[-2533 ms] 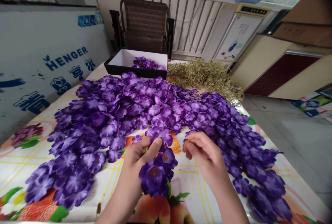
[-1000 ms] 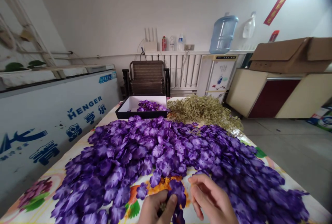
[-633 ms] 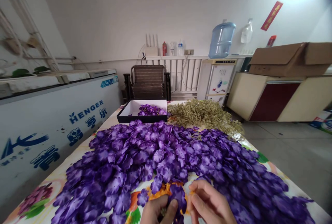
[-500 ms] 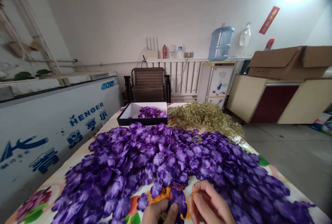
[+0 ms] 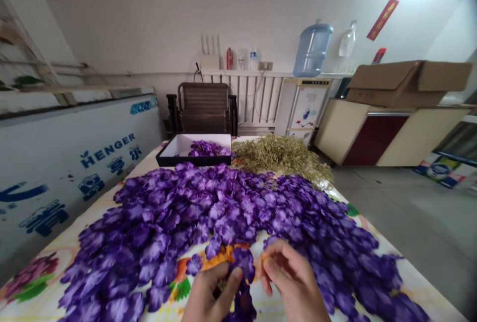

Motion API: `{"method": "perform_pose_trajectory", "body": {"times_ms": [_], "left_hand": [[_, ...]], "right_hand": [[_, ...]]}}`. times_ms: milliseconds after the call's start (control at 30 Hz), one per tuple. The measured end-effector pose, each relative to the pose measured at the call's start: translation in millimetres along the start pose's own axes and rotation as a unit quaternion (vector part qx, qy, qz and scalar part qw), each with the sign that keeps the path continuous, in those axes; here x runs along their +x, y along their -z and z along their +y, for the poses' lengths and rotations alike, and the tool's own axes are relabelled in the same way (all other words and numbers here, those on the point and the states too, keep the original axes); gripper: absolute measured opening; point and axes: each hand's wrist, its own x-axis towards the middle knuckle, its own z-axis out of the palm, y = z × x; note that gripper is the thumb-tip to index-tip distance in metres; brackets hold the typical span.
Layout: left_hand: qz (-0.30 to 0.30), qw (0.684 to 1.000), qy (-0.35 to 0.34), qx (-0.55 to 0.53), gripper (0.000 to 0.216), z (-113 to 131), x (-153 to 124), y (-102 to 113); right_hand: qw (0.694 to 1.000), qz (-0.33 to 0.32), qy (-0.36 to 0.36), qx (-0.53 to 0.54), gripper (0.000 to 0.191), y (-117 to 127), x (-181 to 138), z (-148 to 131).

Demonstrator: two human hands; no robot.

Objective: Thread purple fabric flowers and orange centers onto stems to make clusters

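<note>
My left hand (image 5: pixel 214 294) is closed at the near edge of the table, with a purple artificial flower (image 5: pixel 244 261) between thumb and fingers. More purple petals hang below it, and greenish stem ends (image 5: pixel 220 284) poke out of the grip. Just to its right, my right hand (image 5: pixel 288 280) has thumb and index finger pressed together. A small orange spot shows at those fingertips, too tiny to name. A wide heap of loose purple fabric petals (image 5: pixel 194 210) curves around both hands. Behind the heap lies a bunch of dry-looking greenish stems (image 5: pixel 281 155).
A shallow box (image 5: pixel 169 159) with purple flowers stands at the table's far side. The floral tablecloth (image 5: pixel 44 282) shows along the left edge. Beyond are a folding chair (image 5: pixel 204 106), a white freezer (image 5: pixel 112 133) on the left, a water dispenser (image 5: pixel 307 106) and a cardboard box (image 5: pixel 387 81).
The view has shifted a little, so both hands and the table appear higher and farther left. My left hand keeps its flower; the right hand stays pinched beside it.
</note>
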Motion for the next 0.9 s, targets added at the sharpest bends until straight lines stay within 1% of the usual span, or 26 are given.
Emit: {"method": "perform_pose_trajectory", "body": {"times_ms": [67,133,200,333,433,500,633,767,833,900], "left_hand": [[-0.005,1.000,-0.002,-0.004,0.043,9.4,-5.6,-1.9],[-0.032,0.999,-0.007,0.000,0.043,16.6,-11.7,-5.3],[-0.051,0.999,-0.012,-0.005,0.043,22.0,-17.8,-8.4],[-0.050,0.998,-0.041,-0.016,0.041,29.3,-26.5,-11.4],[-0.036,0.997,-0.061,-0.022,0.040,31.9,-28.7,-12.2],[-0.030,0.997,-0.066,-0.022,0.040,32.4,-28.6,-12.8],[-0.041,0.997,-0.056,-0.018,0.040,31.1,-26.9,-14.6],[-0.039,0.997,-0.064,-0.013,0.040,28.8,-24.1,-15.6],[-0.045,0.996,-0.078,0.005,0.040,27.1,-22.7,-14.9],[-0.043,0.992,-0.112,0.043,0.039,24.6,-21.7,-13.4]], "right_hand": [[0.998,-0.012,-0.001,0.055,0.022,-1.4,-4.9,-6.8],[0.996,0.005,-0.013,0.090,0.021,-2.1,-9.8,-12.2],[0.994,0.017,-0.030,0.108,0.022,-1.8,-15.1,-16.3],[0.991,0.007,-0.075,0.113,0.024,-0.1,-24.9,-22.1],[0.994,0.008,-0.094,0.063,0.021,0.0,-28.5,-24.2],[0.995,0.005,-0.091,0.028,0.018,-0.6,-28.4,-24.5],[0.997,0.023,-0.056,-0.043,0.012,-2.1,-25.5,-24.6],[0.990,0.032,-0.030,-0.133,0.008,-2.4,-24.1,-24.2],[0.983,0.027,-0.019,-0.178,0.010,-2.3,-25.0,-23.3],[0.977,0.028,-0.011,-0.210,0.010,-2.5,-26.4,-22.4]]}}
